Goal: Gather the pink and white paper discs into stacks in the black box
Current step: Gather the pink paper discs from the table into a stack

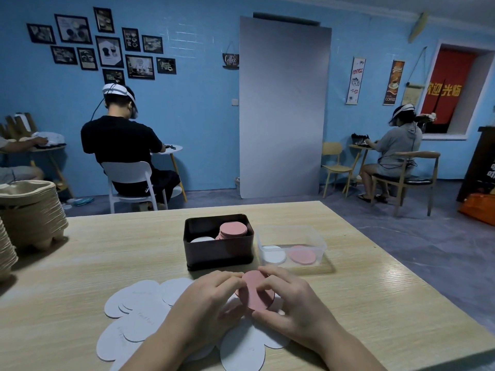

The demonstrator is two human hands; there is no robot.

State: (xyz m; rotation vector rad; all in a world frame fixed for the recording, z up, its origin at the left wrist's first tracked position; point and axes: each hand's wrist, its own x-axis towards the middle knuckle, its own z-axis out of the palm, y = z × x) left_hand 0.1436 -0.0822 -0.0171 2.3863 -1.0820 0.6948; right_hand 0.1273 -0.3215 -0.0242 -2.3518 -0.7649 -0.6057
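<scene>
A small stack of pink discs (255,291) is held just above the table near its front, gripped by both hands. My left hand (207,301) holds its left edge and my right hand (290,298) curls round its right edge. Several white discs (139,311) lie spread on the table beneath and to the left of my hands. Behind them stands the black box (218,253), with a tall pink stack (233,228) on its right side and a low white stack (202,239) on its left.
A clear plastic tub (292,236) right of the black box holds a white disc and a pink disc. Stacked brown pulp trays (32,215) fill the table's left edge. Seated people, chairs and small tables stand farther back in the room.
</scene>
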